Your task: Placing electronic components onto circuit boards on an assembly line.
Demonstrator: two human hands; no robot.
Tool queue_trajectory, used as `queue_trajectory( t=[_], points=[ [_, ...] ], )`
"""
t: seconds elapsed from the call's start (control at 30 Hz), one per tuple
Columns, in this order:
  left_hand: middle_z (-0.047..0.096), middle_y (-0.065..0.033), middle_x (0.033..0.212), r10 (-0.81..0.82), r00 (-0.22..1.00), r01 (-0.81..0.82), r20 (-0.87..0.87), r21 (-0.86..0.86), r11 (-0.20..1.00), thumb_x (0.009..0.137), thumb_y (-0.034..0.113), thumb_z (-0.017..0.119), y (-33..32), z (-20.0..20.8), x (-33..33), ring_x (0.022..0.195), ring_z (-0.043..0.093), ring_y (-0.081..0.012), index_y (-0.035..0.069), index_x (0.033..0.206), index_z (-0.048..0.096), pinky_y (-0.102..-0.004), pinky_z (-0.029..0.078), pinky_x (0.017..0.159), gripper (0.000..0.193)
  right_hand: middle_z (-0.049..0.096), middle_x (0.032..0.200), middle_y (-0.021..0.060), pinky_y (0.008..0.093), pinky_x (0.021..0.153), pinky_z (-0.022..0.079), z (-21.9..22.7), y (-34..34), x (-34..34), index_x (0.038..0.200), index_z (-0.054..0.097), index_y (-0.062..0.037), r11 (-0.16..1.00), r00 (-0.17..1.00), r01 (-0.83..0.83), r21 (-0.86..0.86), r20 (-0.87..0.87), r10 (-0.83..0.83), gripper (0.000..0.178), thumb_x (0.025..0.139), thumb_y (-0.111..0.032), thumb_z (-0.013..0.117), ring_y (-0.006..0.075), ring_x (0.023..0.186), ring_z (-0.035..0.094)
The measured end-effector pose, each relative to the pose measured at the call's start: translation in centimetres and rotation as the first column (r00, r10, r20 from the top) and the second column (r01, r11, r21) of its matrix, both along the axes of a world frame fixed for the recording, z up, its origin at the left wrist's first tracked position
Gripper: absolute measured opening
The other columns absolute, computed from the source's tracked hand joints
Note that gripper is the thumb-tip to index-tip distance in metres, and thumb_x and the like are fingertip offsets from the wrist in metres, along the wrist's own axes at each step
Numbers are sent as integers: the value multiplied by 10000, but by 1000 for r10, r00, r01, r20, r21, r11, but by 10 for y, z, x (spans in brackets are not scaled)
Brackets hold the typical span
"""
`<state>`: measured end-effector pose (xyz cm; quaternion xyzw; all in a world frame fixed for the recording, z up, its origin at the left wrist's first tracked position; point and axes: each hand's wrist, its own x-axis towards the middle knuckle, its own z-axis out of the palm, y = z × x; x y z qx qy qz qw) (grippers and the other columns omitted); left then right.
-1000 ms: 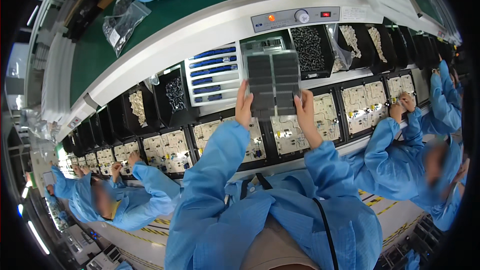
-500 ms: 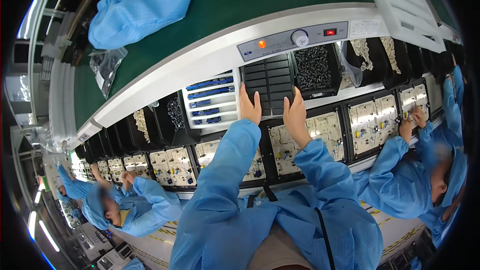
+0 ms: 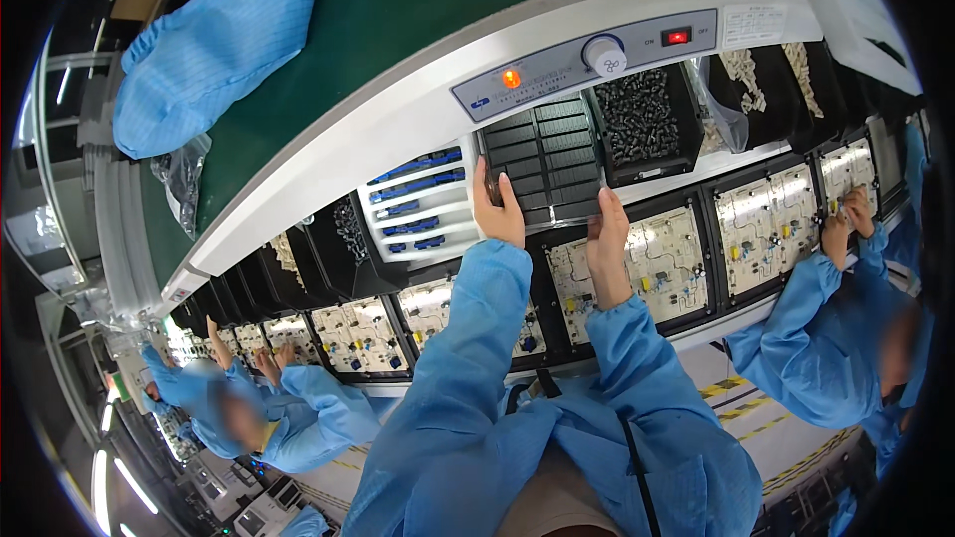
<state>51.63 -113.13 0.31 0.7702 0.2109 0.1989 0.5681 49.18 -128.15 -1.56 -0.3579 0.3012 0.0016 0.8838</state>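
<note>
A shallow tray with rows of black rectangular parts lies in front of me, below the white bench ledge. Along its left edge is my left hand, fingers against the side and thumb over the near left part. My right hand grips the near right corner, fingers pressed close together. Left of the tray stands a white slotted rack holding blue parts. On the other side, a black bin is filled with small black pieces.
Circuit boards in black frames line the conveyor nearer me. A control panel with a knob and lit red switch faces me. Blue cloth lies on the green bench. Co-workers in blue sit left and right.
My right hand has slid nearer along the tray's right edge to its corner, and its fingers have come together. My left hand stays at the left edge. The whole view has shifted slightly.
</note>
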Motion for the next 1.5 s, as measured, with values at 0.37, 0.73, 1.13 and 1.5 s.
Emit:
queue_trajectory(
  t=[0.37,0.73,1.13,1.5],
  points=[
    [404,-183,1442,-64,997,71,-30,356,932,958,181,516,-3,-4,-6,1320,388,-367,32,1371,437,-397,309,1103,446,563,1259,73,307,955,441,4,-3,7,1429,356,-61,943,962,-218,250,219,164,500,952,-50,507,153,1047,579],
    [340,-221,1472,-103,995,102,-1,-178,979,950,138,558,3,15,-10,1370,343,-290,-37,1438,271,-356,274,1126,593,622,1144,76,344,946,446,-13,-8,-5,1179,554,-47,911,972,-208,355,179,152,240,952,-124,549,182,1044,586],
    [464,-185,1354,-223,934,-60,-279,-736,674,934,240,615,24,9,-64,1234,459,-222,-67,1389,350,-298,362,1025,610,481,1340,114,407,1001,428,29,-62,-64,1448,276,-20,846,890,-455,279,189,416,615,901,-39,555,246,1189,512],
    [503,-92,1319,-191,976,213,100,-594,775,927,115,612,-36,86,-38,1203,481,-188,3,1349,405,-304,370,1026,483,425,1408,104,317,974,442,93,-111,-38,1427,309,24,912,892,-410,8,212,399,620,870,-4,580,198,1181,524]
  ],
)
